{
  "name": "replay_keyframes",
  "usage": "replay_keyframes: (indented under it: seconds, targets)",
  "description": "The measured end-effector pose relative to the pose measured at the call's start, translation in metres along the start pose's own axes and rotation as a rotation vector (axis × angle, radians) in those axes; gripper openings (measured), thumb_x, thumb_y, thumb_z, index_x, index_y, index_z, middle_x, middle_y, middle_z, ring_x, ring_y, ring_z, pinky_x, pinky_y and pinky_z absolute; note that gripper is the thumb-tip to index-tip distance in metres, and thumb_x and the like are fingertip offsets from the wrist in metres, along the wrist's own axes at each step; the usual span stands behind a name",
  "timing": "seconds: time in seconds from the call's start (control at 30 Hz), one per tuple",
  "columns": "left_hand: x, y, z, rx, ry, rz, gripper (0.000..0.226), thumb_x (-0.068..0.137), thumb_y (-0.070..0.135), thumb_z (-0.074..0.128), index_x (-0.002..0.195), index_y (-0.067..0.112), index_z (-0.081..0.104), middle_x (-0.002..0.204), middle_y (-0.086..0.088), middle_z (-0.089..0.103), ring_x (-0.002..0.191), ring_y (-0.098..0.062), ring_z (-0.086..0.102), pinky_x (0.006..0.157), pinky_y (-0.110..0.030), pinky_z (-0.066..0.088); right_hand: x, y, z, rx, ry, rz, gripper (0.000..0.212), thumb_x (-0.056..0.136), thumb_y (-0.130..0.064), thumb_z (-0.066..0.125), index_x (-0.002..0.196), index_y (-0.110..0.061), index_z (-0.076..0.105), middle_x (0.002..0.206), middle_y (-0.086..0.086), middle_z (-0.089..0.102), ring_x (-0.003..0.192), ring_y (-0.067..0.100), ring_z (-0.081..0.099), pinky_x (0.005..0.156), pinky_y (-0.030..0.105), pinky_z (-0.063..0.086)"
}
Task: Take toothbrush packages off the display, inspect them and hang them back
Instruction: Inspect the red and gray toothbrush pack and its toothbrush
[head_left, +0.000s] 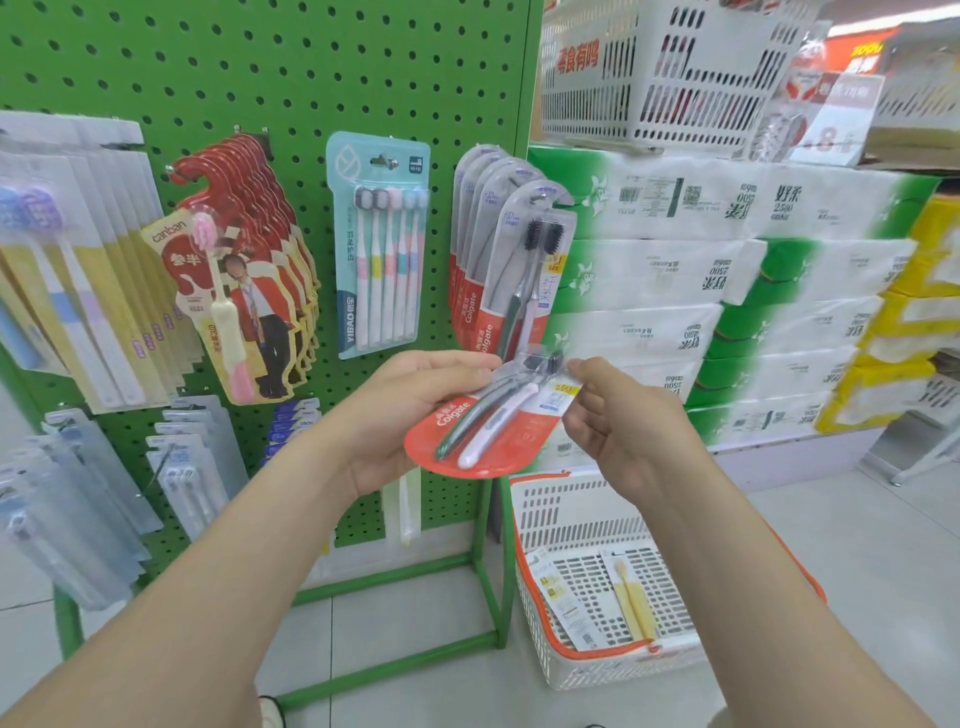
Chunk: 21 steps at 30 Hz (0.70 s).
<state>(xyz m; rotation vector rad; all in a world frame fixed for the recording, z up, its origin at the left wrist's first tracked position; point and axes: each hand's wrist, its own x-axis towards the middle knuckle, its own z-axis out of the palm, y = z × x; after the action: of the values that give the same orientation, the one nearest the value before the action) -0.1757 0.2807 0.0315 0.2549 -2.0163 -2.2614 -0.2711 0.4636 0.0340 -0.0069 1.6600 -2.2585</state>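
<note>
I hold a red and clear Colgate toothbrush package (483, 426) with two brushes, tilted almost flat in front of the green pegboard display (322, 78). My left hand (405, 410) grips its left side from below, thumb on top. My right hand (618, 415) pinches the package's right edge near the brush heads. Several matching Colgate packages (498, 260) hang on a hook just above. A light blue YIBAO multi-brush pack (379, 244) and red canban packs (239, 270) hang further left.
White and yellow packs (78, 280) hang at far left, with blue-grey packs (78, 499) lower down. A white basket with orange rim (587, 660) stands on the floor at right, holding yellow toothbrush packs. Stacked tissue packs (727, 291) fill the right.
</note>
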Motion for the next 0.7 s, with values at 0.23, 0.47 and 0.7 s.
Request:
replay_keyframes:
  seconds: [0.23, 0.47, 0.7]
  targets:
    - [0.0, -0.004, -0.003, -0.188, -0.065, -0.032, 0.043, 0.085, 0.021, 0.076, 0.117, -0.007, 0.077, 0.091, -0.016, 0.069, 0.055, -0.008, 0.067, 0.048, -0.013, 0.055, 0.009, 0.005, -0.004, 0.008, 0.055, 0.082, 0.018, 0.094, -0.004, 0.078, 0.085, 0.0, 0.063, 0.073, 0.009, 0.06, 0.037, 0.011, 0.058, 0.043, 0.019, 0.053]
    - [-0.003, -0.003, 0.001, 0.18, -0.114, -0.114, 0.029, 0.102, 0.023, 0.069, 0.13, 0.017, 0.073, 0.116, -0.013, 0.078, 0.077, -0.021, 0.073, 0.063, -0.03, 0.063, 0.006, 0.003, -0.002, -0.146, 0.002, -0.046, 0.017, 0.099, -0.015, 0.068, 0.094, 0.001, 0.07, 0.06, 0.01, 0.07, 0.042, 0.016, 0.06, 0.044, 0.024, 0.052]
    - [-0.009, -0.007, 0.007, 0.411, -0.233, -0.105, 0.071, 0.088, 0.061, 0.08, 0.145, 0.024, 0.061, 0.134, 0.007, 0.073, 0.115, -0.02, 0.075, 0.1, -0.051, 0.061, -0.014, 0.003, 0.007, -0.306, -0.112, -0.258, 0.035, 0.094, -0.028, 0.079, 0.109, 0.0, 0.064, 0.062, 0.012, 0.072, 0.053, 0.031, 0.071, 0.051, 0.033, 0.058]
